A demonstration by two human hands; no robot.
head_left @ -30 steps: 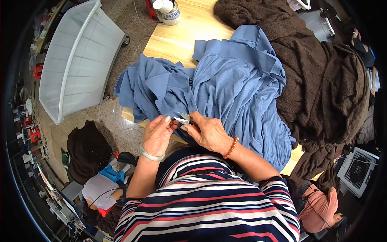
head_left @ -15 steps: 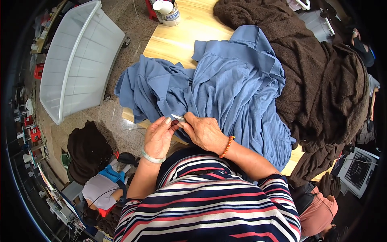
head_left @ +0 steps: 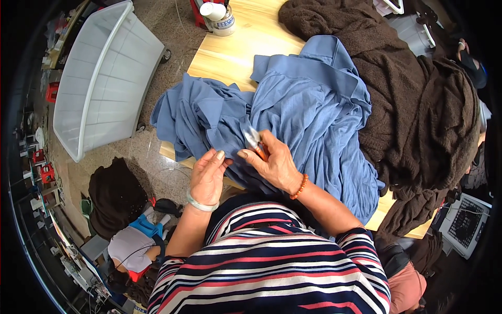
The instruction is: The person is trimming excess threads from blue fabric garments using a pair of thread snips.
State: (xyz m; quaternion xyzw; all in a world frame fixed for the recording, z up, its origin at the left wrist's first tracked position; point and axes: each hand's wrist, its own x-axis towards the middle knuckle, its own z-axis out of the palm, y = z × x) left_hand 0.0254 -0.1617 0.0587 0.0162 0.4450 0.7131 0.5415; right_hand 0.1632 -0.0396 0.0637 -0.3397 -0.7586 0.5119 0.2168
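Across the desk, soft-looking blue cloth suits an edge grip; left hand pinches it, right hand clasps snips.

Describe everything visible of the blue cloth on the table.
The blue cloth is plain, soft-looking fabric, heavily rumpled, lying in two bunched portions. A smoother band runs along the right portion's far end, partly folded over. It lies on the light wood-grain table, the left portion overhanging the table's left edge, the right against dark brown fabric. The left hand has its fingertips at the near edge; their grip is unclear. Whether it is one piece cannot be told.
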